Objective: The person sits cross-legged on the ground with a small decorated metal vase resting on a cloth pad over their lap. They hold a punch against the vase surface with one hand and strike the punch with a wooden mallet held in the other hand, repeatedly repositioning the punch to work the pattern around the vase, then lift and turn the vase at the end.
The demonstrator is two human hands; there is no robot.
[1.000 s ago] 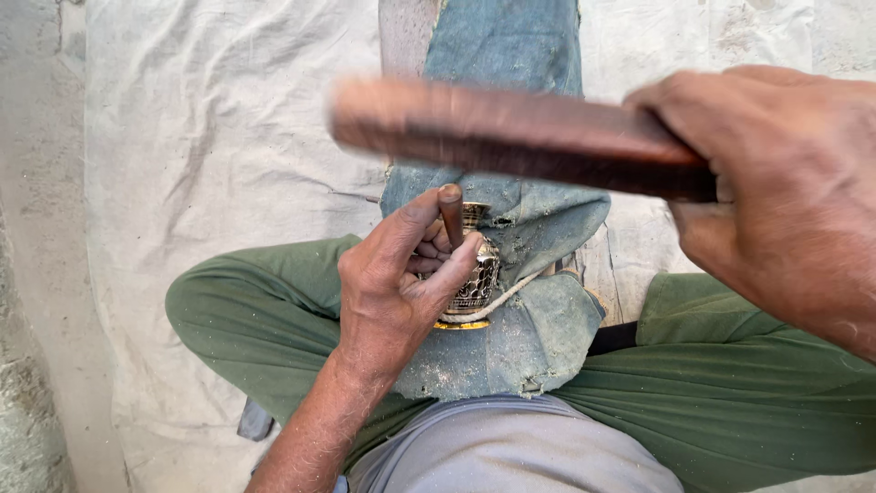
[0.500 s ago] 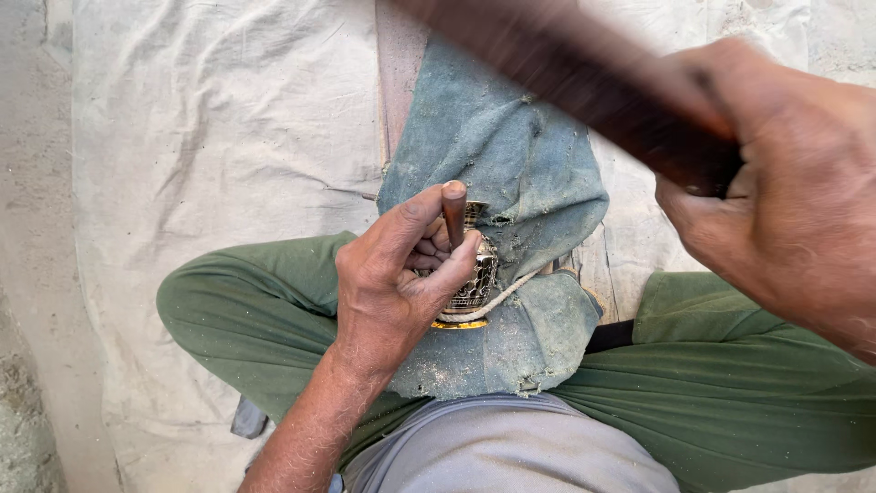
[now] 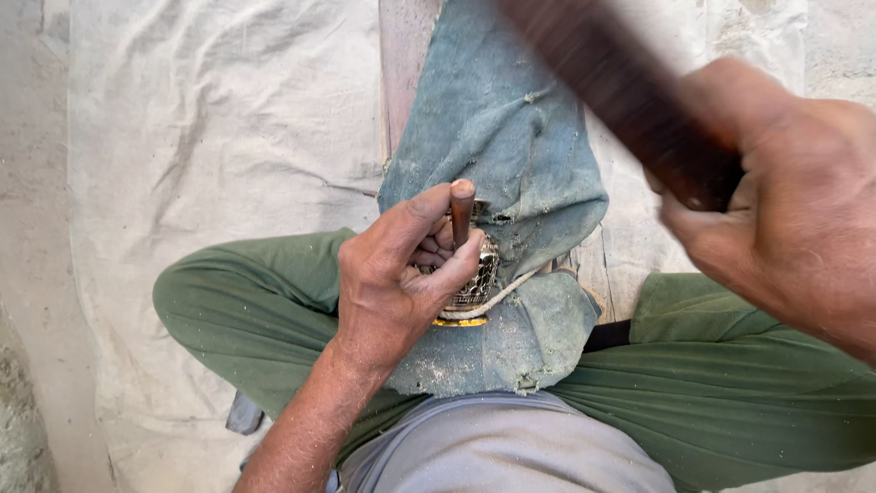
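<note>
L hand (image 3: 392,278) grips punch (image 3: 462,212) upright on carved piece (image 3: 474,283), over blue cloth (image 3: 511,128). R hand (image 3: 776,210) grips blurred mallet (image 3: 620,91), raised.

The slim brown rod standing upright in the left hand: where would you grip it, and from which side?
Grip the slim brown rod on its shaft below the flat top, coming from the left side, as the left hand does. It stands upright on the small carved piece, so its top must stay bare for the dark wooden bar in the right hand.
</note>
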